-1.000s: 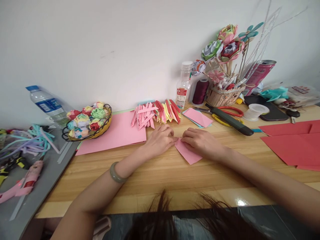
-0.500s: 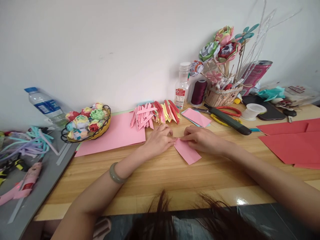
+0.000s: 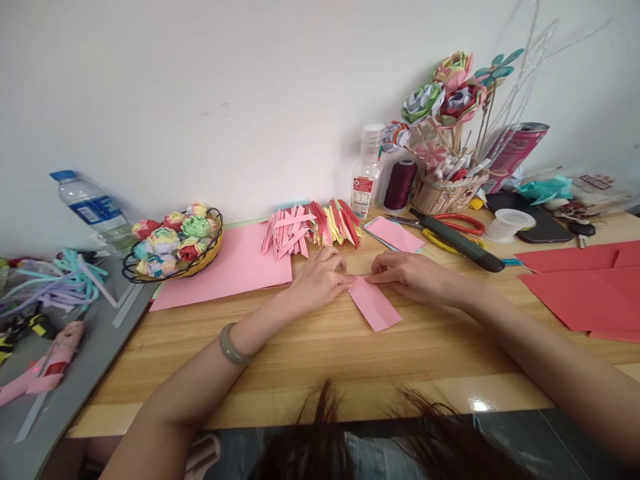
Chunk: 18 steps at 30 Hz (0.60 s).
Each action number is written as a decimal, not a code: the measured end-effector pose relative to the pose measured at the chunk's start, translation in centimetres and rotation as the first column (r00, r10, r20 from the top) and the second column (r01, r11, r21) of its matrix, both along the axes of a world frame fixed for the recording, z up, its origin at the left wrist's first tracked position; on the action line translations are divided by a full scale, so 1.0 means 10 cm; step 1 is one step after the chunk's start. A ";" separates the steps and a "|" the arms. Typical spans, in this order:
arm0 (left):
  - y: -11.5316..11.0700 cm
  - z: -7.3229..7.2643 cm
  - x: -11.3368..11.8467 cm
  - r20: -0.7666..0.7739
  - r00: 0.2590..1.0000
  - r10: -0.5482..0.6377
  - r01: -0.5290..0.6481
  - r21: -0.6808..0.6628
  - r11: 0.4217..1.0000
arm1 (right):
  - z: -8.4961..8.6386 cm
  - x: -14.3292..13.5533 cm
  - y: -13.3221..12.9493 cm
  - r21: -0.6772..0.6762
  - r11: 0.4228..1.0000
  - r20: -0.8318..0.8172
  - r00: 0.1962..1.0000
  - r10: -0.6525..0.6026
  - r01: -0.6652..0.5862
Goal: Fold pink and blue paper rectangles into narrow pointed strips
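Folding posture at a wooden table (image 3: 300,373), head view. The small pink sheet (image 3: 375,307) lies on the bare wood in front of the person, its far end between the two hands and its near end free. The left hand (image 3: 324,279) is loosely curled, its fingertips at the sheet's far left corner; this placement probably steadies the paper. The right hand (image 3: 411,277) is half closed, thumb and forefinger close together at the far right edge, apparently to flatten or guide it. Whether either hand pinches the paper or merely presses it cannot be told, since the fingers cover the contact.

A stack of small paper sheets (image 3: 397,237), pink uppermost, lies just beyond the right hand, presumably for easy reach. Folded paper strips (image 3: 290,233) are gathered in a row beyond the left hand, seemingly to leave the working area free. The scissors (image 3: 470,225) and a dark-handled tool (image 3: 460,243) lie farther right, perhaps kept within reach but out of the way.

Compared with one second earlier, when the right fingers spread over the sheet's upper right part, that hand is now drawn back toward the far edge, exposing more pink surface; the exposed piece looks narrower. The left hand holds nearly the same position.
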<state>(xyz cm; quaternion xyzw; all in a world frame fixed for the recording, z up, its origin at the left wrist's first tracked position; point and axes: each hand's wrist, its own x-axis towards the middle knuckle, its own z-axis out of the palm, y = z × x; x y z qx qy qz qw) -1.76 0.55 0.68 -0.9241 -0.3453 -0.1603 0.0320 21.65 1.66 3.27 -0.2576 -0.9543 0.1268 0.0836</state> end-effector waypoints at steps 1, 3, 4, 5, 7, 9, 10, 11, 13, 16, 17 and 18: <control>0.01 -0.01 0.00 0.004 1.000 0.005 -0.005 -0.002 1.000 | 0.03 0.05 0.02 -0.039 0.999 -0.002 1.000 -0.004 0.004; 0.02 -0.03 -0.01 0.012 1.000 0.015 -0.015 -0.005 1.000 | 0.08 0.13 0.03 -0.136 0.990 -0.024 0.999 -0.039 0.036; 0.02 -0.04 -0.01 0.015 1.000 0.018 -0.017 -0.004 1.000 | 0.10 0.15 0.03 -0.179 0.983 -0.046 0.997 -0.058 0.049; 0.03 -0.05 -0.01 0.019 1.000 0.018 -0.018 0.000 1.000 | 0.11 0.15 0.02 -0.220 0.974 -0.069 0.995 -0.066 0.049; 0.04 -0.06 -0.02 0.024 1.000 0.017 -0.017 0.019 1.000 | 0.11 0.10 -0.03 -0.277 0.961 -0.116 0.992 -0.045 0.011; 0.04 -0.08 -0.01 0.040 0.999 0.006 -0.008 0.055 0.998 | 0.07 0.01 -0.08 -0.294 0.954 -0.149 0.989 0.013 -0.057; 0.04 -0.08 -0.01 0.058 0.998 0.003 -0.007 0.079 0.997 | 0.04 -0.04 -0.11 -0.296 0.951 -0.144 0.989 0.042 -0.083; 0.04 -0.08 -0.01 0.081 0.997 0.000 -0.009 0.103 0.995 | 0.00 -0.08 -0.12 -0.268 0.959 -0.153 0.987 0.050 -0.090; 0.02 -0.07 0.01 0.139 0.990 -0.002 -0.018 0.144 0.989 | -0.09 -0.14 -0.12 -0.169 0.985 -0.161 0.987 0.007 -0.035; -0.02 -0.05 0.03 0.195 0.980 -0.038 0.005 0.165 0.986 | -0.17 -0.13 -0.08 0.030 0.988 -0.145 0.979 -0.143 0.149; -0.03 -0.05 0.04 0.194 0.979 -0.065 0.034 0.162 0.986 | -0.18 -0.12 -0.07 0.077 0.978 -0.132 0.974 -0.182 0.193; -0.04 -0.06 0.05 0.186 0.978 -0.092 0.063 0.155 0.986 | -0.18 -0.11 -0.06 0.111 0.970 -0.115 0.972 -0.204 0.217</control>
